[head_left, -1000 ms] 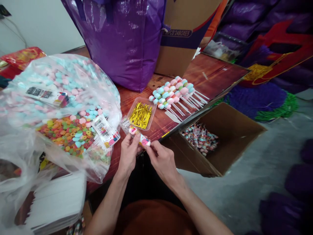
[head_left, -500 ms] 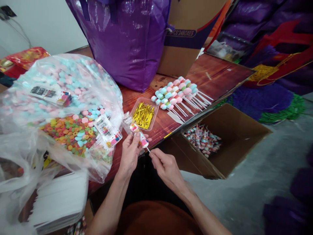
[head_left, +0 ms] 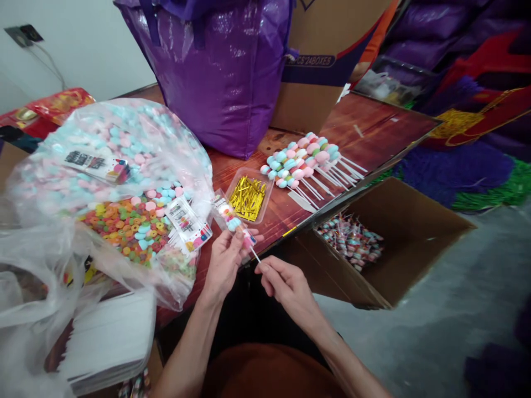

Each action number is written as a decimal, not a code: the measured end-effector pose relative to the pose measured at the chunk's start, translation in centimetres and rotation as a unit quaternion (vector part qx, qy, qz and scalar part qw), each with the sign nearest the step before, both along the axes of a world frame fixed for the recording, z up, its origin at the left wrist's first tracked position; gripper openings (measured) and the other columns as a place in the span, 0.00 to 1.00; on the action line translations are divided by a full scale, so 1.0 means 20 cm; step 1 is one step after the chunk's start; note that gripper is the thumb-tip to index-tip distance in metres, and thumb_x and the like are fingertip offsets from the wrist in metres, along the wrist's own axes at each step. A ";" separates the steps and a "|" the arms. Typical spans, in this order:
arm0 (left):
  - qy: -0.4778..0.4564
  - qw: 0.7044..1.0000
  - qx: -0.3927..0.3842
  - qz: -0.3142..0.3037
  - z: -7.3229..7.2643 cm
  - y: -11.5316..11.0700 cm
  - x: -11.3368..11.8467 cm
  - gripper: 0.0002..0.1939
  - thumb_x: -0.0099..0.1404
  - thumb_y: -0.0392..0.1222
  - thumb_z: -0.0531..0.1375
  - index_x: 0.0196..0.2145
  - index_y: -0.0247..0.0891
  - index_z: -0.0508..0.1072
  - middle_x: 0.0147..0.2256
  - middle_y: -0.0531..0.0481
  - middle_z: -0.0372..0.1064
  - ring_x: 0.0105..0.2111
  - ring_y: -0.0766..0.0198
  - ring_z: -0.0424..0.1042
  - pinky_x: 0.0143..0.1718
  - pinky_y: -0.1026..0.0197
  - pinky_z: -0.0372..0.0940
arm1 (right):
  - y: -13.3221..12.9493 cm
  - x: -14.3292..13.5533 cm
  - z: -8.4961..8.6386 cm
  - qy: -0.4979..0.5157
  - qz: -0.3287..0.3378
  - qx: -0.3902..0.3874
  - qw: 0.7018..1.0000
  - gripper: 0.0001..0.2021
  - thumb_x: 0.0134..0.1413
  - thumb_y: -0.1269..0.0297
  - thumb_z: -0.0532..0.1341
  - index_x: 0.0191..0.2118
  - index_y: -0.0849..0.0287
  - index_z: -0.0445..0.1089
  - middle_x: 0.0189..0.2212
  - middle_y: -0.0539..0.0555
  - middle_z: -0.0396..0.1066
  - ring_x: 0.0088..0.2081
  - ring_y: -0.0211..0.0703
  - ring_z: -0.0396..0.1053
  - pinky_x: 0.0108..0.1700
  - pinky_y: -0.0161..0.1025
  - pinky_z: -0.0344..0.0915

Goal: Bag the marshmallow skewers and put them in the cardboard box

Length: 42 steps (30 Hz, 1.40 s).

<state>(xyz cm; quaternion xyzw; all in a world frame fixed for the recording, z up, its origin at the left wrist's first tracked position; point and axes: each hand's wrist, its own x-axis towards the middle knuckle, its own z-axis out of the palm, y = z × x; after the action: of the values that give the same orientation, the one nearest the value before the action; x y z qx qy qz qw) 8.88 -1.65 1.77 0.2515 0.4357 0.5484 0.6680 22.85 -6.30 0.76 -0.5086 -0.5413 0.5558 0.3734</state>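
My left hand [head_left: 227, 255] is closed around a candy skewer [head_left: 234, 223] in a clear printed wrapper, near the table's front edge. Its white stick points down to the right, and my right hand [head_left: 282, 279] pinches the stick's lower end. Just behind my left hand is a clear tray [head_left: 268, 202] of gold twist ties [head_left: 248, 198]. Several bare candy skewers [head_left: 305, 160] lie side by side to the right of the tray, sticks toward the table edge. Printed wrappers [head_left: 188, 224] rest on the candy bag at the left.
A big clear bag [head_left: 166, 119] of pastel and ring candies covers the left side. Behind stand a purple bag [head_left: 219, 83] and a carton [head_left: 302, 105]. An open box [head_left: 415, 249] with wrapped skewers sits below the table at the right. White sheets [head_left: 110, 331] are stacked lower left.
More of the candy now shows above my left fingers, farther up inside the wrapper. My right hand still pinches the stick. The whole view has shifted slightly.
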 end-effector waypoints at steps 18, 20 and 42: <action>0.160 0.985 0.064 -0.027 -0.02 -0.11 0.04 0.15 0.69 0.47 0.58 0.43 0.36 0.81 0.45 0.41 0.79 0.47 0.54 0.76 0.50 0.56 0.67 | 0.07 -0.12 0.00 0.095 -0.049 0.017 0.994 0.19 0.64 0.55 0.57 0.24 0.58 0.62 0.16 0.43 0.53 0.20 0.32 0.50 0.23 0.33 0.49; 0.147 0.987 0.065 -0.025 -0.03 -0.12 0.03 0.15 0.69 0.47 0.58 0.45 0.36 0.81 0.45 0.41 0.79 0.48 0.54 0.76 0.52 0.55 0.66 | 0.07 -0.12 0.00 0.110 -0.047 0.003 0.993 0.19 0.64 0.54 0.57 0.24 0.58 0.61 0.16 0.43 0.53 0.19 0.31 0.49 0.22 0.33 0.48; -0.060 0.993 0.037 0.100 0.03 -0.09 -0.15 0.13 0.58 0.46 0.70 0.36 0.36 0.76 0.22 0.58 0.58 0.21 0.75 0.53 0.25 0.69 0.59 | 0.53 -0.13 0.22 -0.485 0.068 0.174 0.854 0.12 0.64 0.70 0.53 0.38 0.58 0.75 0.38 0.58 0.76 0.41 0.47 0.72 0.37 0.37 0.60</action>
<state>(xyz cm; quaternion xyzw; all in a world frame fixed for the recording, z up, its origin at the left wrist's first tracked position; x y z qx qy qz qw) 5.82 -3.40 2.34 0.1977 0.3976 0.6421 0.6249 20.19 4.37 5.16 -0.6024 -0.7748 0.1592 0.1067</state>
